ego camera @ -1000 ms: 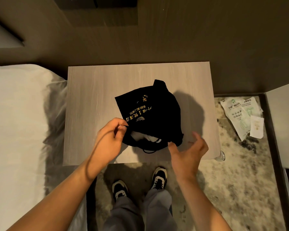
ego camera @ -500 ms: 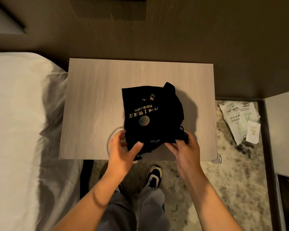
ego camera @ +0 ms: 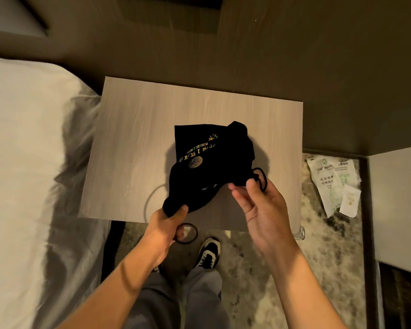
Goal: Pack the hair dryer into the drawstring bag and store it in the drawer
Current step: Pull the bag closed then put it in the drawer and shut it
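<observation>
Head view, near to far. Grey trousers and one shoe (ego camera: 208,252) at 6 o'clock, on patterned floor. Left hand (ego camera: 163,230), 7 o'clock of the bag: fingers closed on the bag's near-left corner; a black cord loop (ego camera: 188,233) hangs below the hand. Right hand (ego camera: 259,210), 4 o'clock of the bag: thumb and forefinger pinch the bag's mouth, other fingers loosely spread, second cord (ego camera: 261,178) looped at the fingertips. Bag (ego camera: 207,160): black, gold print, bulging, resting on the worktop (ego camera: 133,138) centre-right. Dryer not visible. Bed (ego camera: 22,150) at 9 o'clock. Paper packets (ego camera: 332,181) on the floor at 3 o'clock.
</observation>
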